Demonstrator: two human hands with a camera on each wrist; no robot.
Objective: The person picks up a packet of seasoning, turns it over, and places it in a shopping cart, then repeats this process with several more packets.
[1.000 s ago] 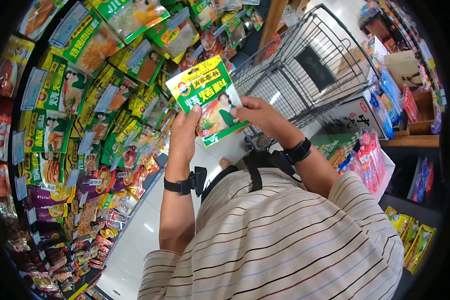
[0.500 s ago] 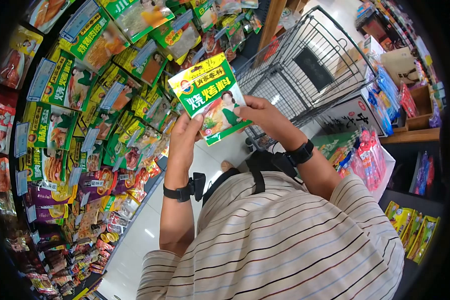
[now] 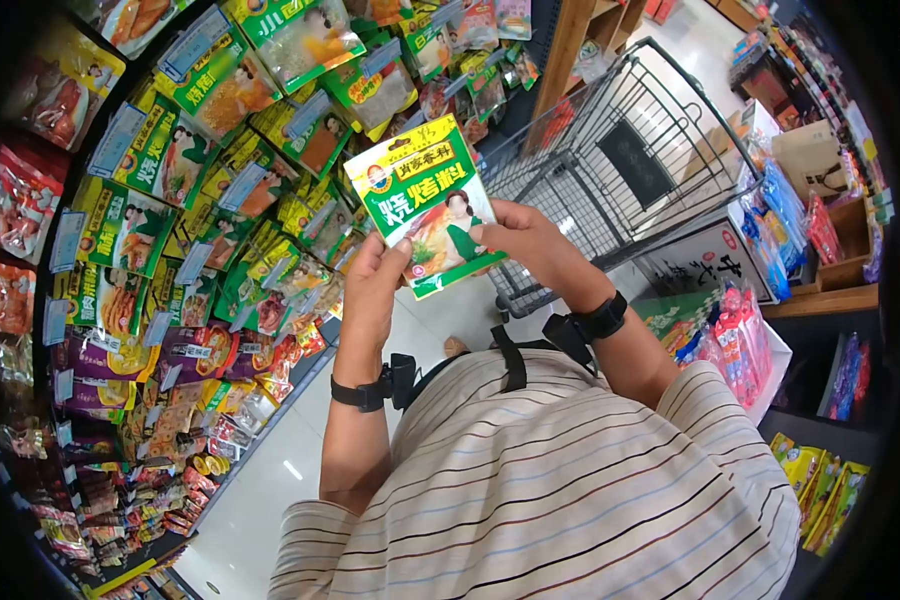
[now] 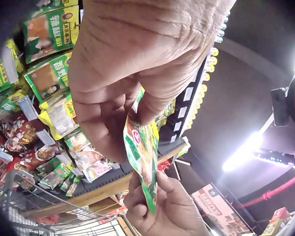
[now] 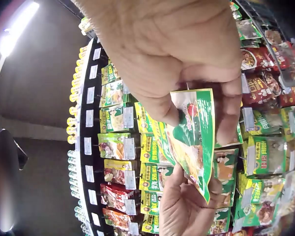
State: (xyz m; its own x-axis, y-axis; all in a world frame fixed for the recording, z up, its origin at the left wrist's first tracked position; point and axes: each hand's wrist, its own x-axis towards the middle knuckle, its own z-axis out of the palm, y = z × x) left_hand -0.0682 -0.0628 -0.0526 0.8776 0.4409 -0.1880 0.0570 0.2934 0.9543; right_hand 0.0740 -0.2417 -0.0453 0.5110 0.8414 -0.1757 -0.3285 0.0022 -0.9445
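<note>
A green and yellow seasoning packet, with large characters and a pictured figure on its front, is held up before the chest. My left hand pinches its lower left edge, thumb on the front. On the opposite edge my right hand grips it the same way, its thumb over the printed figure. In the left wrist view the packet shows nearly edge-on between the two hands. From the right wrist, the packet appears with its green border towards the camera.
Racks of hanging seasoning packets with price tags fill the left side. A wire shopping cart stands ahead to the right. Beyond it are a white box, pink packaged goods and a wooden shelf.
The packet has tilted so its front faces the camera with less glare, and stays in both hands. The view has shifted slightly, with the racks moving right in the picture.
</note>
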